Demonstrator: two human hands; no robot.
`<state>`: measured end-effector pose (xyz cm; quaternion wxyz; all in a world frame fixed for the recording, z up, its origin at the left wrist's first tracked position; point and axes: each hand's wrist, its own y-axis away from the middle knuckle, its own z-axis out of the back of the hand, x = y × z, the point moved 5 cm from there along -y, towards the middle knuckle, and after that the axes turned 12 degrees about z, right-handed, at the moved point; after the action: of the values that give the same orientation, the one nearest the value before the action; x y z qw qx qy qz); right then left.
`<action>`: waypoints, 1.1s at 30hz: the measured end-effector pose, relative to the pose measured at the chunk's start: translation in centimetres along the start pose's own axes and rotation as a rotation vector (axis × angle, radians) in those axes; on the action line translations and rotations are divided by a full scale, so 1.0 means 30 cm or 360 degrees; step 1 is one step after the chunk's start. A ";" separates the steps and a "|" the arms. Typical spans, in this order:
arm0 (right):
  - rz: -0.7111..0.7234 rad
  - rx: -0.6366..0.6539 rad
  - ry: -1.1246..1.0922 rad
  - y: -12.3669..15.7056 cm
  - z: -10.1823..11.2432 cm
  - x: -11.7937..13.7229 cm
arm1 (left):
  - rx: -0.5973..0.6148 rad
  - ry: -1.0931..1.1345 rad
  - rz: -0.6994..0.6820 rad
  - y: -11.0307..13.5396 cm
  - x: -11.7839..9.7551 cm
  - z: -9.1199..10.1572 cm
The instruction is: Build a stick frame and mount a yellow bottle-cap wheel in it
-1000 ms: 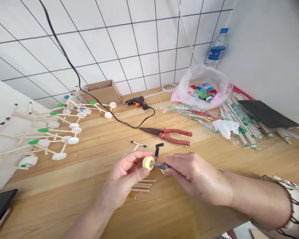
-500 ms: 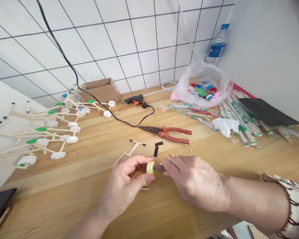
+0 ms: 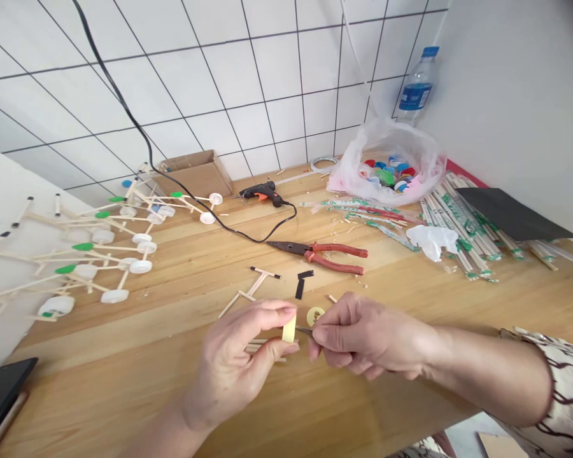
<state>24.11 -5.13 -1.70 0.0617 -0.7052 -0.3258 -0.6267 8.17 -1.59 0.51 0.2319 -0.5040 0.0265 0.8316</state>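
Observation:
Between thumb and fingers, my left hand (image 3: pixel 241 359) pinches a pale yellow bottle cap (image 3: pixel 289 327), turned edge-on. My right hand (image 3: pixel 375 337) is closed around a pointed metal tool (image 3: pixel 304 329), whose thin tip reaches the cap's right side. Its handle is hidden in my fist, so its exact kind does not show. Another yellow cap (image 3: pixel 314 315) lies on the table just behind my right fingers. Beyond my left hand rests a small stick frame (image 3: pixel 256 286) with a black-wrapped crossbar, and near it are black strips (image 3: pixel 300 289). Loose sticks (image 3: pixel 258 345) lie partly behind my left hand.
Red-handled pliers (image 3: pixel 337 253) and a glue gun (image 3: pixel 262 192) with a black cord lie further back. Stick cars with white cap wheels (image 3: pixel 140 266) crowd the left. At right are a plastic bag (image 3: pixel 348 168) of caps, wrapped chopsticks (image 3: pixel 458 226) and a bottle (image 3: pixel 416 92).
The cap has turned from showing its face to edge-on. My right hand has rolled and drawn back slightly, with the tool's tip pulling out of the cap; the second cap is now more visible.

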 end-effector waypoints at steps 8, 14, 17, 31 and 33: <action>-0.0139 0.0186 -0.0527 0.003 -0.008 0.005 | -0.0207 0.0160 0.0168 -0.009 -0.006 0.041; 0.0633 -0.0401 0.0700 0.013 0.106 0.118 | 0.0102 0.0880 0.0606 -0.051 0.043 0.021; 0.0772 -0.0641 0.1214 0.015 0.151 0.165 | 0.0266 0.1121 0.0689 -0.054 0.046 0.009; 0.0077 -0.1054 0.2446 0.021 0.366 0.164 | 0.0467 0.1191 0.0796 -0.038 0.038 -0.018; 0.0013 -0.1028 0.2470 0.022 0.380 0.159 | 0.0512 0.1187 0.0860 -0.028 0.034 -0.026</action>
<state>34.09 1.82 0.56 0.0658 -0.0581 0.0071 -0.9961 8.78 -0.69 -0.58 0.0574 -0.7006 0.3658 0.6100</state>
